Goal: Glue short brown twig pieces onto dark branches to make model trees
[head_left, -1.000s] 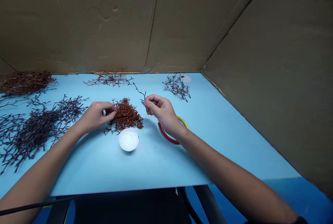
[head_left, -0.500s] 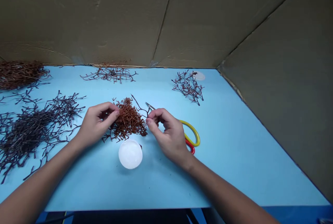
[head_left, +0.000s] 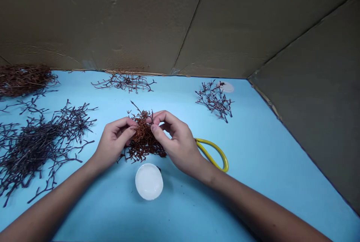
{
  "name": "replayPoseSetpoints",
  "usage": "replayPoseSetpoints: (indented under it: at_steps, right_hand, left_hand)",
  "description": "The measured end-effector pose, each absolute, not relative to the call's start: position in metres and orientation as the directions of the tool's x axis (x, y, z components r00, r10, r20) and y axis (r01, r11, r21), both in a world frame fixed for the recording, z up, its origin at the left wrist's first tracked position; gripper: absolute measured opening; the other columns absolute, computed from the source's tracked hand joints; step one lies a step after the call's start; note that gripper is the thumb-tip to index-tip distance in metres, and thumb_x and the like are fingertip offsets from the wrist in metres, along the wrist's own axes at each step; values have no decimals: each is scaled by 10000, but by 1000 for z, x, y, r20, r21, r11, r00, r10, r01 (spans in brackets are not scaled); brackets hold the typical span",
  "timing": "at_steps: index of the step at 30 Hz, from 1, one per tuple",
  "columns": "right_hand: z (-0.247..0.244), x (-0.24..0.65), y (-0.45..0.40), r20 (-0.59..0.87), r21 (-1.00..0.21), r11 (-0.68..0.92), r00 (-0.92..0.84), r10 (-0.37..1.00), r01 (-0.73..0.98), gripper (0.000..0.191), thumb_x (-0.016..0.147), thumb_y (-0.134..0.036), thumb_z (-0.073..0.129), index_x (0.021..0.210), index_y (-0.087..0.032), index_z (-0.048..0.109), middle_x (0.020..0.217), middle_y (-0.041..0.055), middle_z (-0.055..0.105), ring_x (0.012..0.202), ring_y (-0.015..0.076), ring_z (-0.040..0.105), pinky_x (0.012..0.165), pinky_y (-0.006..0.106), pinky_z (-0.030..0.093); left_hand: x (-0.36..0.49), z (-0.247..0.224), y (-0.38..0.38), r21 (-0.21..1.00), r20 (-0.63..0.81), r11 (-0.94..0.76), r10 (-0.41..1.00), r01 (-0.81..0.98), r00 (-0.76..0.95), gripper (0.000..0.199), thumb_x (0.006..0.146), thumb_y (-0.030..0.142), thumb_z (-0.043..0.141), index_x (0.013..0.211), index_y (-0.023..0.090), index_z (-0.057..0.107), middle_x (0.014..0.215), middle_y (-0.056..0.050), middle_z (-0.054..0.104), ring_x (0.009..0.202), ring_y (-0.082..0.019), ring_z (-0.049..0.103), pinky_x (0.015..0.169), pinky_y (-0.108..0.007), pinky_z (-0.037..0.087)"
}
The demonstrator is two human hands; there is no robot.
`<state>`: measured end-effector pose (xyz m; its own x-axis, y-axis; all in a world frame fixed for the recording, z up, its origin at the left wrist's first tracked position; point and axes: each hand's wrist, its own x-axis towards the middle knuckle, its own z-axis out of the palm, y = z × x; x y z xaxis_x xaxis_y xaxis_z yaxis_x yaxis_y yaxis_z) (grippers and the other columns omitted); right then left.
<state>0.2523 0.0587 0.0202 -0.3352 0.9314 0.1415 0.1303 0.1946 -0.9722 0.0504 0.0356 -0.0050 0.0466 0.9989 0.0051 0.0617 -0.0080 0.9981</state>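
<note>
Over a heap of short reddish-brown twig pieces, my two hands are close together. My right hand pinches a thin, dark forked twig between thumb and fingertips; its tips point up and left. On the left side of the heap, my left hand has thumb and fingers pressed together; whatever is between them is too small to make out. A small round white dish sits just below the heap. Beside my right wrist lies a pair of scissors, its yellow handle showing and its blades hidden.
Dark branching twigs spread over the left of the blue tabletop. Behind them sits a reddish-brown tangle. Thin brown stems lie at the back, and more twigs lie near a pale disc. Cardboard walls enclose the back and right.
My right hand has brought the twig left, closer to my left hand and over the heap. The scissors' red handle and blade tip are now hidden. The whole view has shifted slightly.
</note>
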Motion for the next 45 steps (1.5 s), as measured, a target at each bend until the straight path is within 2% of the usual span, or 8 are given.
replayPoseSetpoints:
  at_steps: [6, 13, 16, 20, 23, 27, 35, 45]
  right_hand:
    - [28, 245, 76, 252, -936, 320, -351, 902, 148, 92, 1027, -247, 600, 940, -244, 572, 1090, 50, 693, 1042, 211, 658, 960, 392, 514]
    - [34, 254, 93, 228, -932, 315, -384, 895, 180, 92, 1037, -284, 616, 956, -241, 609, 1050, 40, 705, 1041, 214, 669, 910, 363, 513]
    - [44, 256, 99, 208, -943, 288, -383, 900, 164, 105, 1033, -296, 614, 945, -239, 609, 1028, 33, 712, 1007, 205, 668, 868, 348, 502]
    - [61, 255, 107, 211, -954, 272, -367, 906, 124, 136, 1024, -329, 609, 923, -239, 591, 1056, 43, 717, 989, 202, 658, 840, 344, 504]
    - [75, 253, 113, 245, -953, 291, -357, 901, 81, 151, 1010, -351, 621, 916, -239, 583, 1065, 48, 712, 971, 198, 660, 841, 344, 516]
    - [92, 251, 120, 319, -943, 334, -341, 884, -17, 137, 1008, -337, 629, 926, -241, 575, 1063, 49, 710, 995, 197, 675, 907, 361, 531]
    - [117, 255, 108, 391, -916, 398, -355, 849, -57, 126, 1022, -289, 631, 912, -253, 582, 1072, 52, 706, 1041, 220, 681, 951, 384, 560]
    - [125, 259, 93, 487, -822, 563, -409, 772, 83, 168, 968, -116, 625, 884, -258, 594, 1051, 39, 687, 952, 194, 689, 861, 360, 589]
  left_hand:
    - [45, -4, 46, 951, 53, -60, 998, 302, 32, 340, 1071, 384, 524, 779, 213, 505, 675, 35, 448, 639, -142, 404, 595, -286, 315]
    - [45, 6, 56, 835, 77, -170, 978, 524, 195, 366, 1098, 366, 484, 771, 203, 493, 705, 23, 492, 686, -151, 434, 662, -309, 325]
    - [47, 14, 64, 906, 47, -114, 984, 407, 171, 399, 1090, 423, 502, 759, 201, 499, 697, 22, 490, 672, -144, 434, 643, -294, 336]
    - [55, 32, 81, 997, -76, 80, 980, -12, 185, 389, 1039, 474, 564, 771, 195, 520, 692, 29, 464, 580, -105, 387, 516, -237, 270]
    - [65, 51, 92, 924, -105, 171, 974, -343, 202, 320, 948, 376, 671, 763, 193, 485, 771, 19, 488, 574, -76, 390, 449, -184, 199]
    - [76, 73, 100, 782, -87, 197, 974, -591, 209, 330, 912, 318, 722, 771, 193, 451, 867, 3, 552, 588, -50, 434, 419, -126, 258]
    - [83, 89, 93, 694, -35, 322, 909, -644, 416, 348, 940, 360, 723, 754, 189, 483, 698, 54, 434, 470, -27, 219, 393, -98, 307]
    - [86, 94, 79, 615, -61, 410, 876, -673, 479, 200, 954, 309, 750, 833, 156, 707, 677, 47, 442, 475, -17, 198, 419, -91, 316]
